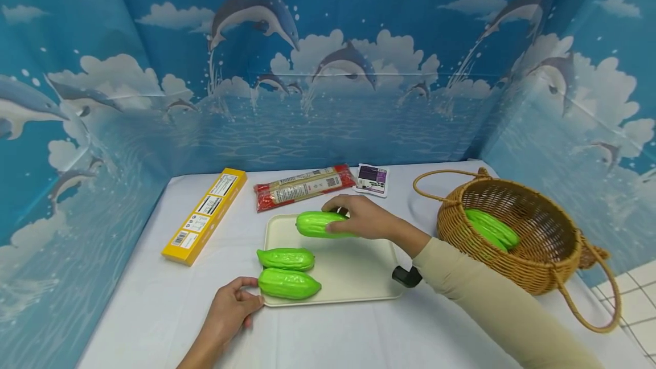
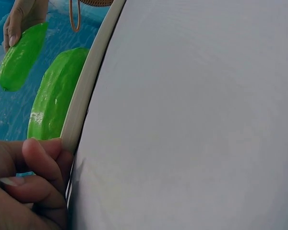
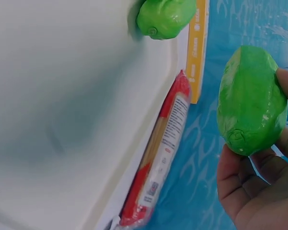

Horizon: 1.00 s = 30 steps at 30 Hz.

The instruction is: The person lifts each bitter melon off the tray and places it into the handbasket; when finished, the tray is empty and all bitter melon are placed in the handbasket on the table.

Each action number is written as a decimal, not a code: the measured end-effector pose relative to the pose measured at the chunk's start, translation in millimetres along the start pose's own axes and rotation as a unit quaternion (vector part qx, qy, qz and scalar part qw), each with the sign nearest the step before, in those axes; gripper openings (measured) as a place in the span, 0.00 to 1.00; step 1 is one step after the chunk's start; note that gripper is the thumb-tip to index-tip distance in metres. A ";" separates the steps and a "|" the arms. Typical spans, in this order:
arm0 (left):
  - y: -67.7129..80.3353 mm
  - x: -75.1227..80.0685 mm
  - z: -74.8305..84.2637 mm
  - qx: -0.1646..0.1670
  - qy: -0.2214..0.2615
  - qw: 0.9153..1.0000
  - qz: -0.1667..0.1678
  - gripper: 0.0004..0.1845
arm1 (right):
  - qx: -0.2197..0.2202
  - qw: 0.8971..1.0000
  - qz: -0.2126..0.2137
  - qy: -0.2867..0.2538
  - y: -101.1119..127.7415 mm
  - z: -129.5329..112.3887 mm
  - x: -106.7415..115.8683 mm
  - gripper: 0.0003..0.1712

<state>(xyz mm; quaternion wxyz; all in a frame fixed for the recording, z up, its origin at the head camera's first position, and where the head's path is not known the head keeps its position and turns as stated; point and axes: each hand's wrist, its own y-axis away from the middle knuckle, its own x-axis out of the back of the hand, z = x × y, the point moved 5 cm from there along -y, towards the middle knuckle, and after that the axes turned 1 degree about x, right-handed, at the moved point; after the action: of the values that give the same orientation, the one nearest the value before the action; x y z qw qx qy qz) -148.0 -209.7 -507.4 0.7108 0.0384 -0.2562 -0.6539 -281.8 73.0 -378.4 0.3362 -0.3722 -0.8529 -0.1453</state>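
While the right hand [image 1: 366, 218] reaches in from the right of the head view, we see its fingers [image 3: 259, 172] curled round a bright green gourd [image 1: 320, 224], which it holds over the far edge of the cream tray [image 1: 353, 269] at the middle of the frame. In the right wrist view the same gourd [image 3: 252, 100] sits at the right of the picture, cradled from below by the fingers, with the thumb at its far side.

Two more green gourds lie on the tray's left part, one [image 1: 285, 258] just behind the other [image 1: 288, 283], close together; we cannot tell whether they touch. The left hand [image 1: 233, 309] rests on the white surface [image 1: 154, 300] at the lower left, its loosely curled fingers [image 2: 41, 160] against the tray's near left corner [image 2: 86, 81], right beside the nearer gourd.

At the right of the head view stands a wicker basket [image 1: 538, 269] with looped handles, and a green gourd [image 1: 492, 228] lies inside it. Behind the tray we see a long red packet [image 1: 302, 185] and a small white and purple packet [image 1: 372, 179]; a yellow box [image 1: 206, 214] lies at an angle left of the tray. A small black object [image 1: 406, 276] sits at the tray's near right corner, beneath the beige sleeve [image 1: 492, 300].
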 end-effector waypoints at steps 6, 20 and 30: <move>1.0 0.4 0.0 0.005 0.000 1.000 0.001 0.24 | -0.001 1.000 0.014 0.011 22.2 -2.6 20.4 0.25; 1.0 0.9 3.0 0.011 -0.028 1.000 0.005 0.28 | -0.064 0.997 0.040 0.026 76.3 3.0 82.3 0.29; 0.4 0.5 6.0 -0.004 -0.045 0.999 0.010 0.30 | -0.110 0.991 0.065 0.044 125.8 12.6 137.3 0.31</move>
<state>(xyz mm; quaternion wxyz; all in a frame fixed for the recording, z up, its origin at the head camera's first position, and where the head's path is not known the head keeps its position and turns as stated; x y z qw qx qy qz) -150.1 -208.4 -501.9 0.7049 0.0034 -0.2858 -0.6492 -263.8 238.6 -294.3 0.3385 -0.4549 -0.7902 -0.2325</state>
